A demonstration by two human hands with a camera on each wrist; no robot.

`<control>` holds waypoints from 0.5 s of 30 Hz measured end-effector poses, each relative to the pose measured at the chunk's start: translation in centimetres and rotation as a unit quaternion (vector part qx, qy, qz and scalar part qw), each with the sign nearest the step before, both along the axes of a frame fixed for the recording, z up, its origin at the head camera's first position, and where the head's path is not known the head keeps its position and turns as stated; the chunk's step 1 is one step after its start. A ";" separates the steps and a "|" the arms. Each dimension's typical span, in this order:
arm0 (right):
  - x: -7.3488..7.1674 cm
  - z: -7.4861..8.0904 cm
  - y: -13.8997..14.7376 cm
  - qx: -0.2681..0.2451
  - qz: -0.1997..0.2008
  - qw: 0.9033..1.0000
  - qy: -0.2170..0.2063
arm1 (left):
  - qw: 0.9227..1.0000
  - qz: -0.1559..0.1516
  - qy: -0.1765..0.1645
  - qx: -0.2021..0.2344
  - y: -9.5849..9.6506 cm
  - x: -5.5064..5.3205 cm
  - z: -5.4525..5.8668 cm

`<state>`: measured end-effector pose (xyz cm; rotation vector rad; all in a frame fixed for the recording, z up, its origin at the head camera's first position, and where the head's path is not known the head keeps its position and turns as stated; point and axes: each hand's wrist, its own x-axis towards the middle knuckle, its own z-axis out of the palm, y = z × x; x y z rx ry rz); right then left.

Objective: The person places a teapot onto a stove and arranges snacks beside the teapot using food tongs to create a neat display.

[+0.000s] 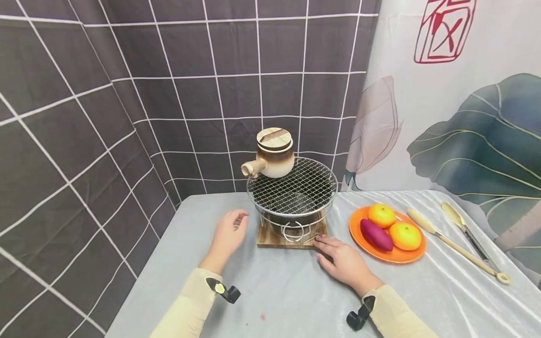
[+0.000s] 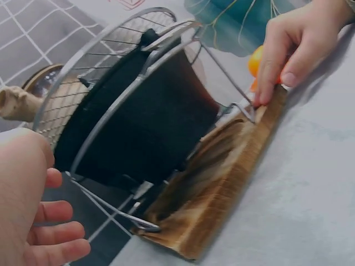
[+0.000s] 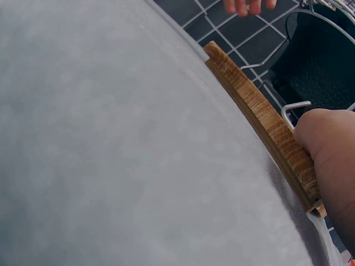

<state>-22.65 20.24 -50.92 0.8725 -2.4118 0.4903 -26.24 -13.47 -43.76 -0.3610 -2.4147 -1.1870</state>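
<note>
A black stove bowl (image 2: pixel 150 116) in a wire frame stands on a square wooden board (image 1: pixel 274 240). Over it lies a round wire grill (image 1: pixel 304 192). At the grill's back left sits a side-handled clay teapot (image 1: pixel 276 164) with a wooden lid. My left hand (image 1: pixel 228 233) hovers left of the stove, fingers loosely bent and holding nothing. My right hand (image 1: pixel 344 260) touches the board's front right corner, its fingers stretched over the edge and its thumb apart from them, as the left wrist view shows. In the right wrist view, the hand hides that corner.
Right of the stove, an orange plate (image 1: pixel 357 237) bears two mandarins (image 1: pixel 405 235) and a purple sweet potato (image 1: pixel 376 234). Farther right lies a tongs-like utensil (image 1: pixel 465 254) with long arms. A dark tiled-pattern cloth (image 1: pixel 186 103) hangs behind and along the left.
</note>
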 end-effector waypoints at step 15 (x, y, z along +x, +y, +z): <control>0.2 0.1 0.0 0.001 -0.002 1.000 0.002 | 0.990 -0.047 0.032 -0.129 4.0 2.3 -3.5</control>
